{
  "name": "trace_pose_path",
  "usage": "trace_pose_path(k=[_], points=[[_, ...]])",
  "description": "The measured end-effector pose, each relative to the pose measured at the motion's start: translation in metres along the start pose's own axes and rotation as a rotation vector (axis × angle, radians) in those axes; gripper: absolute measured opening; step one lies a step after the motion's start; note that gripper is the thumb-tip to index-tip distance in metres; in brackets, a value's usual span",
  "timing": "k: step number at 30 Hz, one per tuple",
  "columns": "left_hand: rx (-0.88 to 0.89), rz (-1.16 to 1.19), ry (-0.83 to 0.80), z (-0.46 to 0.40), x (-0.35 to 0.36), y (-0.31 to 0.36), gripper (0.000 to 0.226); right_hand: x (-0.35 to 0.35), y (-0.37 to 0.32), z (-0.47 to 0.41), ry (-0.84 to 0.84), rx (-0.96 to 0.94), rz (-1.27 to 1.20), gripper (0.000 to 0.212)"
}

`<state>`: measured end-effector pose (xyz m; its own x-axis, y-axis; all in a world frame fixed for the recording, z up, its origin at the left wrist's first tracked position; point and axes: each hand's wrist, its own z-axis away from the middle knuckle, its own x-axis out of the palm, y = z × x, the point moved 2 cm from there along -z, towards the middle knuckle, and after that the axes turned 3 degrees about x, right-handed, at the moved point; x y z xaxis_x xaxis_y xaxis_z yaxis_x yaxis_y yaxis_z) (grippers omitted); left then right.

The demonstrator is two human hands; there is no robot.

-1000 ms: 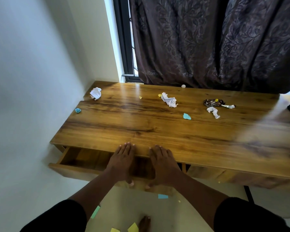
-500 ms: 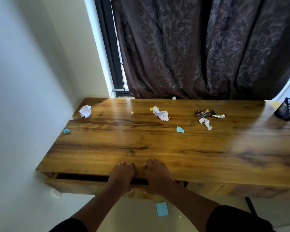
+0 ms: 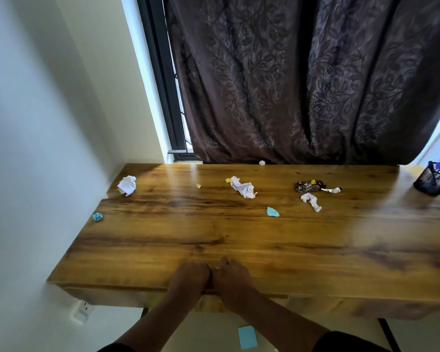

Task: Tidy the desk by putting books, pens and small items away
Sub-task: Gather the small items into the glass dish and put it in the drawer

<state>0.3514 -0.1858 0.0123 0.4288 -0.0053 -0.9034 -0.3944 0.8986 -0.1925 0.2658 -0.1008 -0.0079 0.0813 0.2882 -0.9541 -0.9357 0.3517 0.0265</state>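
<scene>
My left hand [image 3: 188,278] and my right hand [image 3: 233,279] press side by side against the front edge of the wooden desk [image 3: 239,245], fingers curled over the closed drawer front [image 3: 112,295]. Neither hand holds any item. Scattered on the desk top are crumpled white papers [image 3: 127,184], [image 3: 243,186], [image 3: 311,200], a small blue crumpled ball [image 3: 97,216], a blue paper scrap [image 3: 272,211], a yellow scrap [image 3: 198,185] and a dark snack wrapper [image 3: 309,186]. A black mesh pen holder [image 3: 433,179] with blue pens stands at the far right.
A white wall runs along the desk's left side, with a power socket [image 3: 83,309] below. A dark brown curtain [image 3: 302,80] hangs behind the desk beside a window frame [image 3: 163,80]. A blue sticky note [image 3: 247,337] lies on the floor.
Both hands pushed the open drawer inward until it shut under the desk top. The view tilted upward, bringing the pen holder at the right into sight.
</scene>
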Motion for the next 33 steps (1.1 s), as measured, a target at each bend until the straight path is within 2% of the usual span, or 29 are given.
trace_pose_path(k=[12, 17, 20, 22, 27, 30, 33], points=[[0.072, -0.006, 0.048, -0.003, -0.007, -0.001, 0.029, 0.005, 0.002, -0.006, 0.082, -0.023, 0.044, 0.039], [0.090, 0.002, -0.073, -0.005, -0.013, -0.002, 0.029, 0.001, 0.006, -0.004, 0.057, -0.086, 0.003, 0.028], [0.151, -0.033, -0.150, -0.010, -0.019, -0.004, 0.036, -0.009, 0.009, 0.001, 0.039, -0.131, -0.024, 0.040], [0.185, -0.045, -0.177, -0.010, -0.025, -0.003, 0.038, -0.016, 0.009, 0.004, 0.014, -0.145, -0.009, 0.040], [0.198, 0.085, -0.294, -0.019, -0.033, -0.008, 0.038, -0.030, 0.015, 0.002, -0.040, -0.109, -0.035, 0.028], [0.184, 0.145, -0.378, -0.027, -0.030, -0.015, 0.033, -0.040, 0.029, -0.004, -0.035, -0.005, -0.143, 0.025], [0.186, 0.202, -0.352, -0.031, -0.036, -0.018, 0.053, -0.038, 0.055, -0.012, 0.059, 0.108, -0.338, 0.021]])
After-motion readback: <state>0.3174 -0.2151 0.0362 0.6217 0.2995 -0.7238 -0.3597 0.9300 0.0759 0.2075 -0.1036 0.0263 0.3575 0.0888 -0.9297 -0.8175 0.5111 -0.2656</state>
